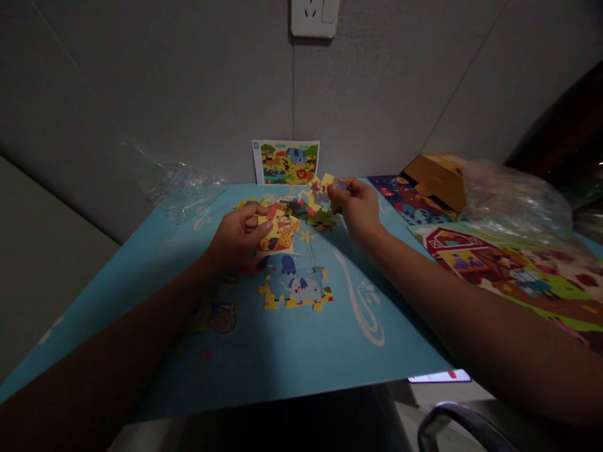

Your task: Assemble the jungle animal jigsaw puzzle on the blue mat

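My left hand [238, 235] is closed on a yellow and orange puzzle piece [281, 231] above the blue mat [264, 351]. My right hand [357, 205] pinches a small yellow puzzle piece [326, 182] over a heap of loose puzzle pieces [308, 210] near the mat's far edge. A joined section with blue elephants [296, 285] lies on the mat just in front of my left hand. A reference picture card [286, 161] leans against the wall behind the heap.
A crumpled clear plastic bag [176, 182] lies at the mat's far left. To the right lie a finished farm puzzle [509, 270], a yellow box [438, 179] and another plastic bag [516, 204]. A wall socket [314, 17] is above. A white object [440, 376] lies by the mat's near edge.
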Motion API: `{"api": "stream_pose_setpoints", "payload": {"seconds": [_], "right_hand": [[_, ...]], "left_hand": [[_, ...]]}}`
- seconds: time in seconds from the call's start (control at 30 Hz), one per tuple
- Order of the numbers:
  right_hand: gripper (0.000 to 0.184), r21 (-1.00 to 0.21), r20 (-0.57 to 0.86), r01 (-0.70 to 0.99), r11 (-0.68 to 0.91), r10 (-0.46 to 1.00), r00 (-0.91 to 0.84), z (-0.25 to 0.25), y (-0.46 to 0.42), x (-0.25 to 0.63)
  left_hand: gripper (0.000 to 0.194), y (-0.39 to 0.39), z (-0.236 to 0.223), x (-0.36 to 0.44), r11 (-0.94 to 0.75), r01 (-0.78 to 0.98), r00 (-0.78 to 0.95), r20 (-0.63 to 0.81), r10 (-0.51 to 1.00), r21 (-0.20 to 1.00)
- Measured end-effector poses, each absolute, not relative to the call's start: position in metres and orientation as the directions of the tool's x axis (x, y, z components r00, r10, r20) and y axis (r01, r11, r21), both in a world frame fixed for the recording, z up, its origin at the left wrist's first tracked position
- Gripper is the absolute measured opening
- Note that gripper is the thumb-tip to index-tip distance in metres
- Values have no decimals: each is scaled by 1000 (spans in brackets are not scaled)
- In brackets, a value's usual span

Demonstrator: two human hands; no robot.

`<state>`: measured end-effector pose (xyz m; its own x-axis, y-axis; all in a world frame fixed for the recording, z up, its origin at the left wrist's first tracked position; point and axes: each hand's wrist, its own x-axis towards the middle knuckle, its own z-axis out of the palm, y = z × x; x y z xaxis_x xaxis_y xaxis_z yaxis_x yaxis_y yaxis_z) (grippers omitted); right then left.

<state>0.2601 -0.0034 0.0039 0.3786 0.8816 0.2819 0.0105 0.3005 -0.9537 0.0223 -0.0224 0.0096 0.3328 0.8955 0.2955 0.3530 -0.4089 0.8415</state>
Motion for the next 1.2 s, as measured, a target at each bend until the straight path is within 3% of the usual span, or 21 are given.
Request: {"api": "stream_pose_setpoints", "payload": {"seconds": [0.13,0.3,0.43,0.6,0.7,0.77,0.87,0.97,1.03,1.1,1.2], "right_hand": [[16,-967,252,110,229,800,545,3,8,281],[17,-936,304,330,126,763,570,-4,17,298],[18,-814,255,564,-138,788,560,-11,21,305],[42,-585,247,749,-312,811,531,-10,16,300],[42,-505,361,832,-231,819,446,-2,7,289],[36,-568,426,823,0,856,294,4,-2,277],[38,-746,407,551,375,911,-68,6,-15,255],[37,-814,362,389,430,901,-239,0,-21,240],[36,-851,350,352,390,920,-175,-3,-18,240],[33,-873,342,367,320,940,-4,-3,-12,250],[26,-774,360,620,126,894,268,0,-1,272]], "left_hand": [[23,-21,11,21,-356,343,299,259,919,869],[24,-18,13,21,-283,371,175,233,957,885],[22,-18,15,20,-246,383,67,239,969,890],[21,-19,15,20,-277,416,48,284,958,866],[22,-18,12,20,-315,421,103,300,948,851],[25,-18,9,20,-339,407,163,298,941,848],[28,-20,7,22,-354,367,280,261,924,860],[27,-23,8,25,-331,321,361,209,909,887],[27,-23,8,25,-328,307,379,202,903,893],[27,-22,8,24,-337,308,373,213,903,890],[26,-18,7,21,-343,328,334,231,914,880]]}}
